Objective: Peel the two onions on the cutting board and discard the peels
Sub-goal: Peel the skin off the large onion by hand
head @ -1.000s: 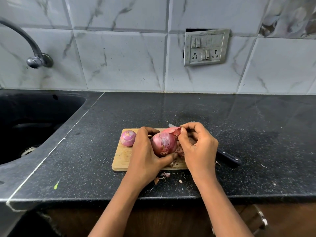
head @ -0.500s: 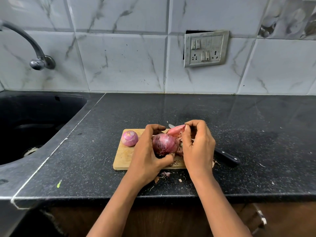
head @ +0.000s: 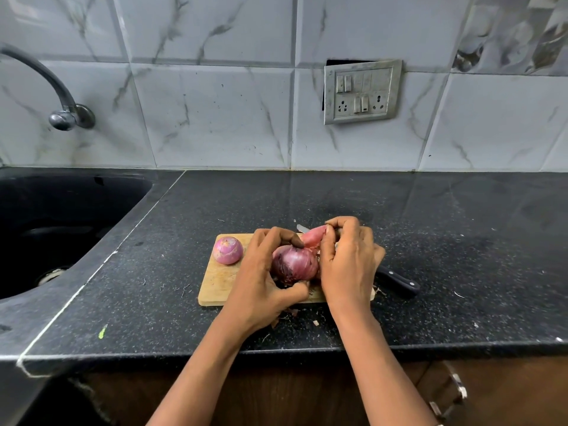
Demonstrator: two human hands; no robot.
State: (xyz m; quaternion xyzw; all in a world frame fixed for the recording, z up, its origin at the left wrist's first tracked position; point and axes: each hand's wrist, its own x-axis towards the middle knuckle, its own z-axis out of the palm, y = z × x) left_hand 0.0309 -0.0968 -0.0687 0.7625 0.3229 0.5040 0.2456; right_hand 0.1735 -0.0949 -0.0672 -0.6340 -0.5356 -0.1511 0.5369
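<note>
A tiled wall (head: 215,118) backs a black counter (head: 445,241), with a dark sink (head: 61,216) set into its left end. A wooden board (head: 218,284) lies near the counter's front edge. The left hand (head: 261,284) curls round the dark onion (head: 296,264), thumb below and fingers over the top, holding it over the board's right half. The right hand (head: 350,269), just beside it, pinches a pink peel (head: 313,235) that lifts from the onion's top. A pale onion (head: 228,249) sits alone on the board's far left corner. A knife (head: 399,282) lies behind the right hand, black handle on the counter to the right. Peel scraps (head: 315,322) dot the counter before the board.
</note>
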